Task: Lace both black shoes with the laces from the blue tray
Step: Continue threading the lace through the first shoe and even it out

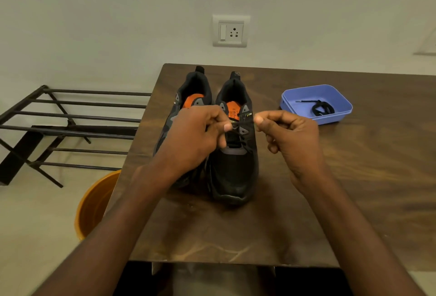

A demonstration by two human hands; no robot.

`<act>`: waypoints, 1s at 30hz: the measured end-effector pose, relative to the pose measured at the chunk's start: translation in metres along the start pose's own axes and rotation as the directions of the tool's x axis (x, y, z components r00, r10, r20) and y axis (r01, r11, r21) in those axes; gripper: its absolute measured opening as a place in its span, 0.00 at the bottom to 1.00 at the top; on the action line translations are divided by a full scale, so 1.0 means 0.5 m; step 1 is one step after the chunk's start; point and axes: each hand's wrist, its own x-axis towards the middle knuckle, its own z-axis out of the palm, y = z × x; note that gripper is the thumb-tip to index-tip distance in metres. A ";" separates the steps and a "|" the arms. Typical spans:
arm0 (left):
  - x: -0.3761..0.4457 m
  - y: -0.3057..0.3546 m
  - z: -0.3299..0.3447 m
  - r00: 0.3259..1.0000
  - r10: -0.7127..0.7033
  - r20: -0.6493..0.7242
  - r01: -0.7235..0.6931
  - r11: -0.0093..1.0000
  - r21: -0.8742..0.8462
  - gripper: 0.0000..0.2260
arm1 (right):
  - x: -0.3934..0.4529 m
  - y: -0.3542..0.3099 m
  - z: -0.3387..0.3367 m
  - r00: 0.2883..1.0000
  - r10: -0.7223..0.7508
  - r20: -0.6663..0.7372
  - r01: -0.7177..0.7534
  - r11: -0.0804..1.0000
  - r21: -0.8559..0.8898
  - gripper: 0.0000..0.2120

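Both hands, left hand (200,135) and right hand (286,130), pinch lace ends with fingers clamped, drawing them taut across the right shoe (233,165) mid-table, while a spare lace (322,108) waits in the blue tray (339,116) toward the far right edge.

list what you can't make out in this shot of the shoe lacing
Head view:
- Left shoe: its eyelets and front are hidden by the left hand.
- Lace on the right shoe: too thin and dark to trace; the fingers cover its ends.
- Right hand: what it pinches is too small to see.
- Orange bucket: partly hidden by the table.
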 end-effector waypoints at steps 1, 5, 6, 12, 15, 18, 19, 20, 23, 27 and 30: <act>-0.001 -0.003 -0.001 1.000 -0.013 0.003 0.013 1.000 0.006 0.04 | 0.003 0.004 -0.005 0.998 0.023 -0.055 -0.022 1.000 0.014 0.05; -0.002 -0.002 0.019 1.000 0.005 -0.008 -0.005 1.000 0.009 0.04 | 0.005 0.015 0.002 0.997 0.011 -0.081 -0.014 0.999 -0.035 0.05; -0.001 -0.001 0.024 1.000 0.007 -0.026 -0.007 1.000 -0.010 0.04 | 0.004 0.015 0.010 0.998 -0.006 -0.060 0.003 0.999 -0.048 0.05; 0.009 -0.004 0.048 0.990 -0.084 -0.113 0.068 0.988 -0.141 0.01 | 0.003 0.023 0.051 0.992 -0.062 -0.106 0.056 0.997 -0.053 0.04; 0.014 -0.013 0.058 0.966 -0.093 -0.243 0.078 0.994 -0.072 0.02 | 0.023 0.051 0.067 0.965 -0.120 -0.232 0.051 0.957 -0.285 0.08; 0.019 -0.017 0.067 0.949 -0.048 -0.311 0.057 0.998 0.019 0.04 | 0.036 0.077 0.084 0.961 -0.145 -0.236 0.009 0.868 -0.496 0.20; 0.020 -0.017 0.070 0.950 -0.034 -0.312 0.049 0.998 0.040 0.04 | 0.037 0.080 0.091 0.960 -0.145 -0.240 -0.004 0.848 -0.530 0.23; 0.021 -0.018 0.074 0.952 -0.022 -0.305 0.041 0.998 0.057 0.04 | 0.037 0.080 0.096 0.956 -0.150 -0.251 -0.013 0.836 -0.548 0.23; 0.023 -0.024 0.083 0.965 -0.010 -0.261 0.036 0.995 0.092 0.05 | 0.036 0.066 0.094 0.949 -0.135 -0.284 -0.035 0.853 -0.520 0.17; 0.031 -0.028 0.080 0.979 -0.011 -0.204 0.038 0.991 0.125 0.07 | 0.039 0.056 0.066 0.962 -0.031 -0.273 -0.079 0.920 -0.384 0.11; 0.038 -0.026 0.078 0.994 0.013 -0.112 0.002 0.991 0.132 0.07 | 0.043 0.059 0.051 0.969 0.026 -0.245 -0.095 0.956 -0.276 0.06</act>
